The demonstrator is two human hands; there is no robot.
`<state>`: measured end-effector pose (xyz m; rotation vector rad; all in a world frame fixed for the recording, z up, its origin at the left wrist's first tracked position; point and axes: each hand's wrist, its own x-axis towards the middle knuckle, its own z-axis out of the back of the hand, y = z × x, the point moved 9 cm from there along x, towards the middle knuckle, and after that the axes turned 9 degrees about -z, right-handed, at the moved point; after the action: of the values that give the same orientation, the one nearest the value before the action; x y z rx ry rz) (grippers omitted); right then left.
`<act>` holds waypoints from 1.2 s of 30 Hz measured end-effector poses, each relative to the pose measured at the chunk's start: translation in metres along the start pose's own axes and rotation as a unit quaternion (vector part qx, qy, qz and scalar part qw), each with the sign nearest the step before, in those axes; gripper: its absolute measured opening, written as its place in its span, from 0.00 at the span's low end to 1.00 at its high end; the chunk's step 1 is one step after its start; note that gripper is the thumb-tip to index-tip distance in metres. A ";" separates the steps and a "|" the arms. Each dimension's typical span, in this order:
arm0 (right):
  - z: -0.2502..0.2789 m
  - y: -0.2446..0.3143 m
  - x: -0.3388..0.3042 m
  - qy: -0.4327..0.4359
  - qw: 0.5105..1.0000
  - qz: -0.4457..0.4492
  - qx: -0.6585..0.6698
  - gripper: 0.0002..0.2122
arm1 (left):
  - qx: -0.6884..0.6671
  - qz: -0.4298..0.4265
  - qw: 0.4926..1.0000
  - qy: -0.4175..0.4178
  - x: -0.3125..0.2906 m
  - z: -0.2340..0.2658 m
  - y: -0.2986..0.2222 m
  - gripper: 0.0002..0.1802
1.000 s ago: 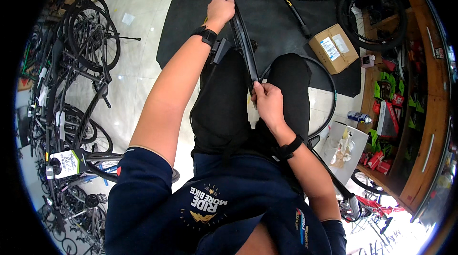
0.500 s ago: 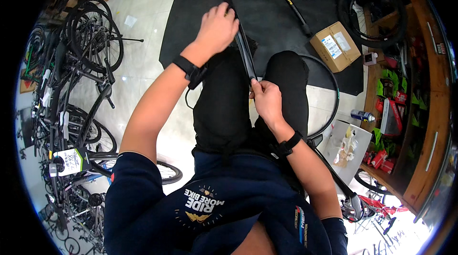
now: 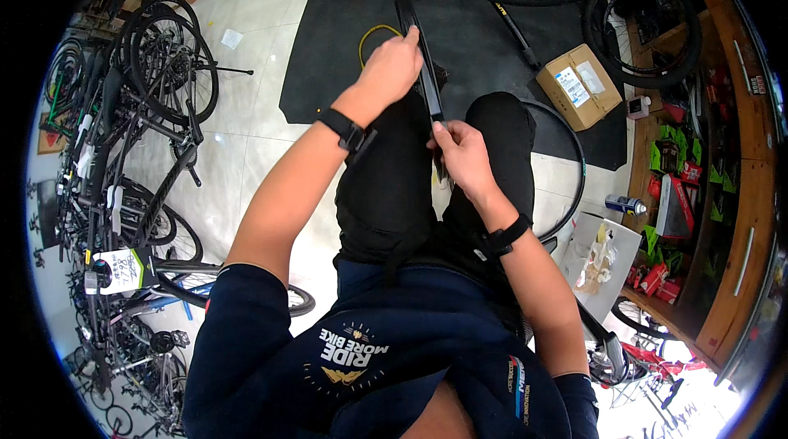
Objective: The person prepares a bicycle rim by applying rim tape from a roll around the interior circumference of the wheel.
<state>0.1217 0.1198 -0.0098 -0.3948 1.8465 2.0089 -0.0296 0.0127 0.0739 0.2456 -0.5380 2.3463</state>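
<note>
A bare black bicycle wheel rim (image 3: 432, 93), seen nearly edge-on, stands between my knees and slants away from me. My right hand (image 3: 465, 153) pinches its near part, thumb on top. Farther along, my left hand (image 3: 392, 66) is closed, with its index finger stretched out and touching the rim. A thin yellow strip (image 3: 362, 43) loops out to the left of that hand and seems held in its fingers; its ends are hidden. Dark parts of the wheel show just right of the rim, partly hidden by my knees.
Under the work lies a black mat (image 3: 328, 53). A cardboard box (image 3: 579, 88), a tyred wheel (image 3: 640, 74) and a spray can (image 3: 625, 204) are on the right, beside wooden shelves (image 3: 722, 275). Parked bicycles (image 3: 168, 70) line the left. A bike frame tube (image 3: 515, 33) lies ahead.
My left hand has moved right and slightly nearer along the rim, its index finger now stretched out. My right hand has shifted slightly away from me. The yellow loop has come into view.
</note>
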 end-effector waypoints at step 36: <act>-0.007 -0.045 0.005 -0.049 0.996 -0.073 -0.013 0.15 | -0.182 0.171 0.966 0.073 0.061 -0.009 0.047 0.26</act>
<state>0.1378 0.1166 -0.0525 -0.4167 1.6848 1.9204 -0.1062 0.0222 0.0710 -0.2050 -0.9878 2.5060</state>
